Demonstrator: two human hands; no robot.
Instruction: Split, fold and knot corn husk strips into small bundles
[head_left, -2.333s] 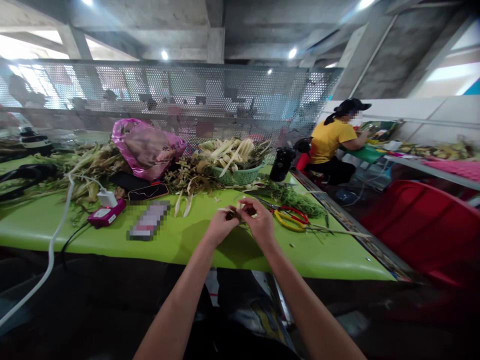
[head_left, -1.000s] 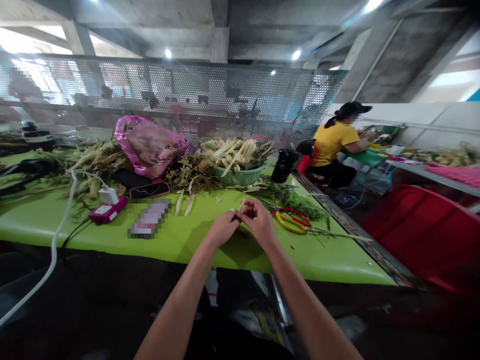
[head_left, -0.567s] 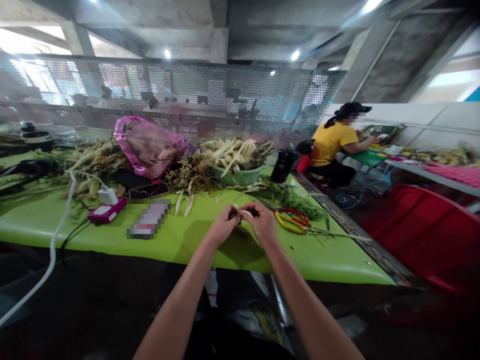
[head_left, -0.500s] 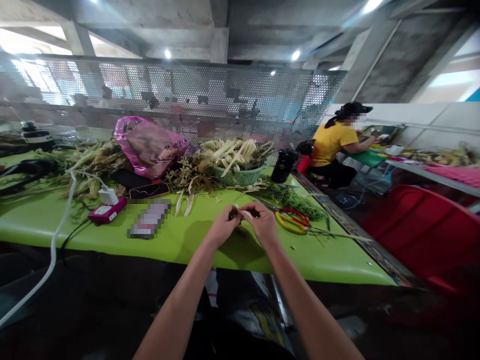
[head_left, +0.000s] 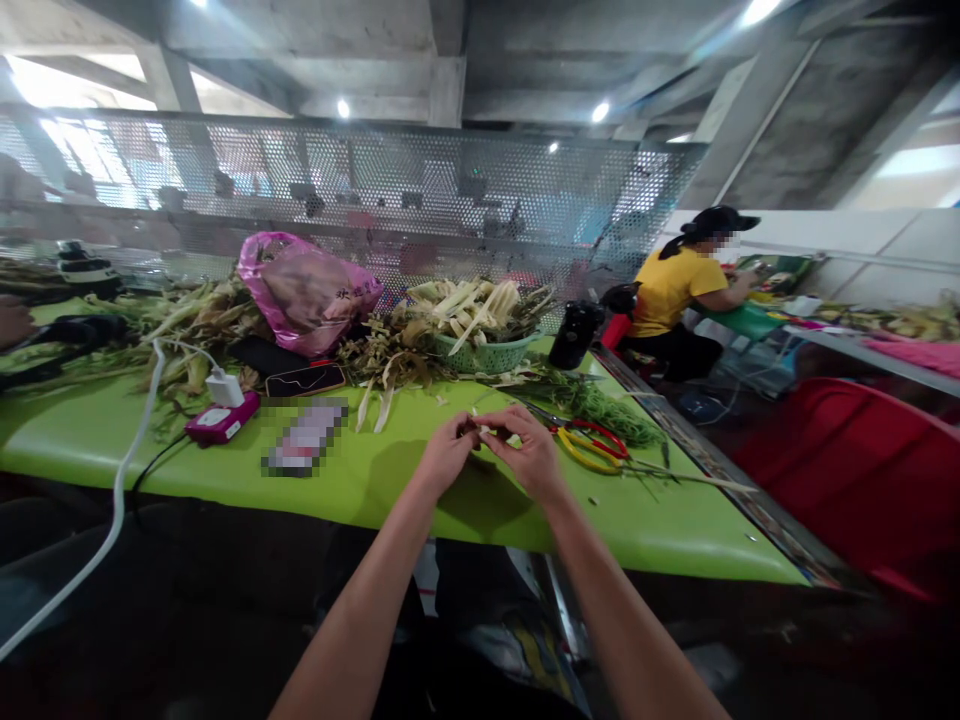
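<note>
Above the green tabletop, my left hand and my right hand meet fingertip to fingertip. Both are closed in a pinch on a small pale strip of husk, mostly covered by the fingers. Right of my right hand lie red-handled scissors and a yellow-handled cutting tool. Beyond the hands, a green basket is heaped with pale dried husks. A few loose husk strips hang onto the table beside it.
Thin green stems and a black bottle are at the right. Leftward are a pink plastic bag, phones, a purple power adapter and a white cable. A person in yellow sits beyond a red chair.
My right fingers have curled further over the husk strip, so less of it shows. The whole view has shifted slightly, with the table things appearing a little further right.
</note>
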